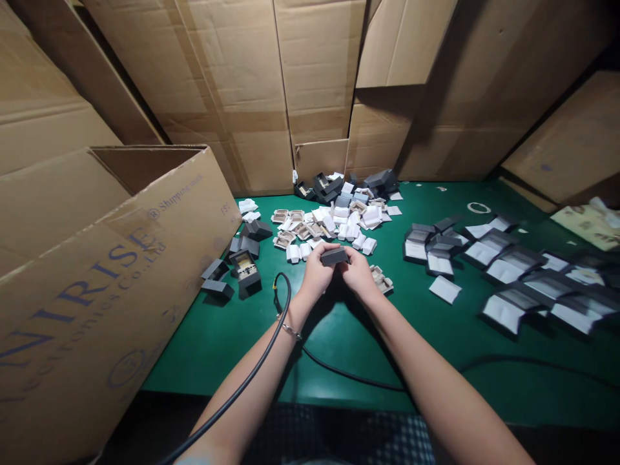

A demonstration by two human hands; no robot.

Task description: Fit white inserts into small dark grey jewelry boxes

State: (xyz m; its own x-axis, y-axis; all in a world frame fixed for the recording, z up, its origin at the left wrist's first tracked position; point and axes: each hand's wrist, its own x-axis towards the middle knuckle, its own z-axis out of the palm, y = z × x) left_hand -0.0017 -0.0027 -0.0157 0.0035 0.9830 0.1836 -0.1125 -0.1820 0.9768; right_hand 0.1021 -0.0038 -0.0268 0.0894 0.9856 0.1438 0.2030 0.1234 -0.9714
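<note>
Between both hands, over the middle of the green table, is a small black box [335,258]. My left hand [318,271] closes on its left end, and my right hand [357,272] grips its right end. The undersides of the fingers and the box's inside are hidden. Just beyond the hands lies a heap of white folded inserts [341,223]. Brown moulded trays [295,226] are mixed in with it, and another brown tray [382,279] sits right beside my right hand. A black cable [283,323] loops over my left forearm.
A large printed carton [159,258] stands on the left, with several black boxes [247,271] beside it. Rows of opened black boxes with white linings [513,258] cover the right side. Cardboard [242,90] walls the back. A white card [444,289] and a tape ring [478,207] lie at right.
</note>
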